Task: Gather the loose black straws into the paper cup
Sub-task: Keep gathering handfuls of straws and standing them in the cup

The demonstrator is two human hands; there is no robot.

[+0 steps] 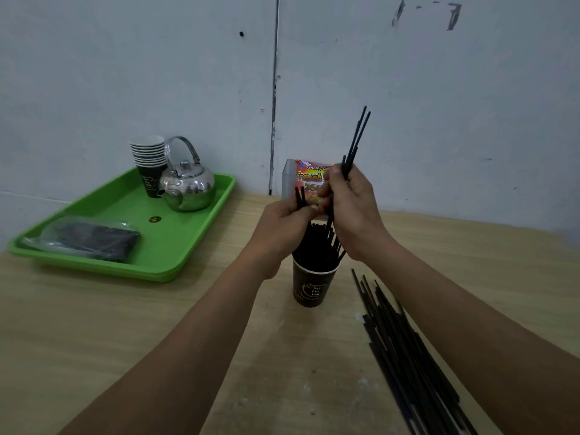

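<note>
Head view. At centre of frame, upright on the table: one dark paper cup, crammed with a bundle of black straws leaning every way, too many to count. At lower right, flat on the table and apart from the cup: a fan of loose straws, also past counting, partly under the right forearm.

Above the cup, two hands close together. Raised higher, the right hand, fingers curled round a small bunch of held straws, three or four tips showing, pointed up and slightly right toward the wall, lower ends dropping toward the cup. Just left of it, the left hand, fingers pinching two straw tips poking up past the knuckles. Both forearms stretched in from the bottom edge.

At upper left, one green tray carrying one steel kettle, one stack of nested cups with roughly nine rims, and one clear bag of dark contents. Behind the hands, near the wall, one red snack packet.
</note>
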